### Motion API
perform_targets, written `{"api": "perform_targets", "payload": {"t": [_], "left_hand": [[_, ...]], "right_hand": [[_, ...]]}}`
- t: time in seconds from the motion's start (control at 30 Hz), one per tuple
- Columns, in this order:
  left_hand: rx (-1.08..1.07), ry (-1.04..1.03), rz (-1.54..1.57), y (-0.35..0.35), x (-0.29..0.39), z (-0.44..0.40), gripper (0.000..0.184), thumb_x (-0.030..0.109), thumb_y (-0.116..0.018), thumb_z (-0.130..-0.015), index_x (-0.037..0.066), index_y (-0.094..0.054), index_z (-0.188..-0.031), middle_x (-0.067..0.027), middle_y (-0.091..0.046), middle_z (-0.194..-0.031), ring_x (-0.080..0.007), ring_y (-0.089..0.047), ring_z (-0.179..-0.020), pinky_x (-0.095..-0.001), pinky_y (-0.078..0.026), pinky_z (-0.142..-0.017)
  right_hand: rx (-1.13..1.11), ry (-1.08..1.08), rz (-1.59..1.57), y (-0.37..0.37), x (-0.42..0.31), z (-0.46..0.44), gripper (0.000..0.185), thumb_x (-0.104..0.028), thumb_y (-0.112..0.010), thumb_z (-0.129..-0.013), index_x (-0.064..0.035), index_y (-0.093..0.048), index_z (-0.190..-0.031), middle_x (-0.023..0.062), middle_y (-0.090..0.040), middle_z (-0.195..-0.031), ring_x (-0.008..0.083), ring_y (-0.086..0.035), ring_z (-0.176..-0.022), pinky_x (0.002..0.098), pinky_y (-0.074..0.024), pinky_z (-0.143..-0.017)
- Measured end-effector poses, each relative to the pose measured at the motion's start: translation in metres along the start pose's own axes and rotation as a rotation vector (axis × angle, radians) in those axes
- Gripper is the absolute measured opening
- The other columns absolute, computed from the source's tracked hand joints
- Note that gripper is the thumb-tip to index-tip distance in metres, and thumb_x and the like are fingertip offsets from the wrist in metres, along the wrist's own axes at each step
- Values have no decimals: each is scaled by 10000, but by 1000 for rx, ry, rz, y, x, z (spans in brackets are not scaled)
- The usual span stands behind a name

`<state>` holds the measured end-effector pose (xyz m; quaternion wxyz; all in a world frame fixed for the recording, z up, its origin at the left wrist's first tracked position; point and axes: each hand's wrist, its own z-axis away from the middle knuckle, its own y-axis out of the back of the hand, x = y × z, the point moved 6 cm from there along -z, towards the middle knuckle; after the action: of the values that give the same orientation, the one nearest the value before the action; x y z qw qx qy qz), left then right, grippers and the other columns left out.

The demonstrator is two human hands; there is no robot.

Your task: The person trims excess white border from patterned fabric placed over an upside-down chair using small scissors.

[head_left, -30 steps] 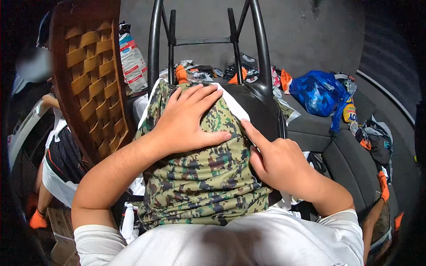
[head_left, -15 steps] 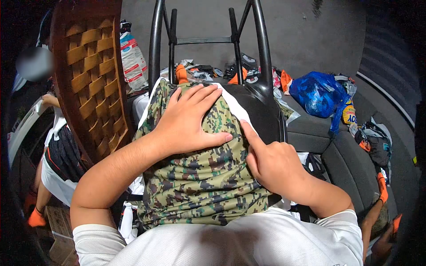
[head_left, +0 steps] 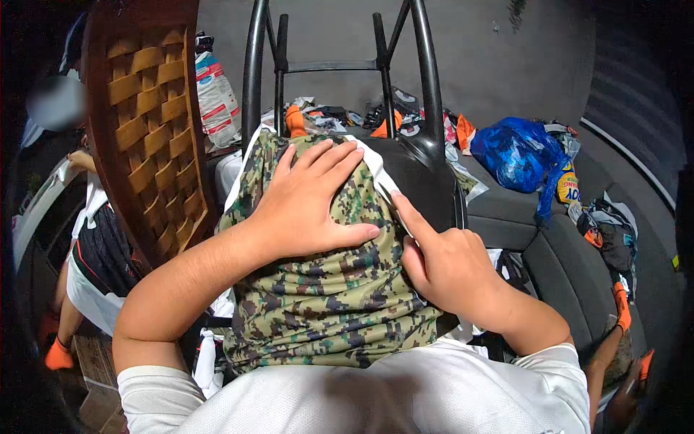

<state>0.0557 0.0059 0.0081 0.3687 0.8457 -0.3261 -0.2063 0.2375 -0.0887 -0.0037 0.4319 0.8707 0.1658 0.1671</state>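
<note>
Green camouflage fabric point(head_left: 325, 311) with a white edge lies spread over the black seat of an upturned-looking chair in front of me. My left hand point(head_left: 307, 199) rests flat on the fabric, fingers spread, pressing its upper part. My right hand point(head_left: 455, 267) is at the fabric's right edge, with the index finger stretched along the white edging point(head_left: 372, 159). Its other fingers are curled under. A small thin pointed shape shows just beyond the index fingertip; what the curled fingers hold is hidden.
A wooden chair back with woven panel point(head_left: 155, 145) stands at left, a person's arm and leg beyond it. Black tubular bars point(head_left: 329, 65) rise ahead. A blue plastic bag point(head_left: 513, 155) and fabric scraps lie on the grey sofa point(head_left: 571, 267) at right. Another person's feet show lower right.
The white edging by my right index fingertip has parted slightly from the camouflage fabric, and the thin pointed shape shows there. Both hands have barely shifted.
</note>
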Motion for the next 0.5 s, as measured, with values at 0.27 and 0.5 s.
{"api": "perform_targets", "payload": {"t": [0.27,0.5], "left_hand": [[16,2,17,0,-3,-1,1104,683,-771,-793,44,-439,-1629,-137,-457,-1679,-381,-403,-1545,-655,-243,-1272],[-14,14,-17,0,-2,-1,1128,672,-778,-793,63,-395,-1662,-126,-429,-1702,-378,-397,-1550,-637,-243,-1275]], "right_hand": [[5,-4,-28,9,2,4,703,-90,-650,-938,-30,-455,-1611,193,-685,-643,348,-633,-473,436,-474,-477],[44,-11,-58,-1,3,-5,705,-96,-655,-939,-36,-456,-1613,201,-682,-640,353,-625,-470,439,-469,-480]]}}
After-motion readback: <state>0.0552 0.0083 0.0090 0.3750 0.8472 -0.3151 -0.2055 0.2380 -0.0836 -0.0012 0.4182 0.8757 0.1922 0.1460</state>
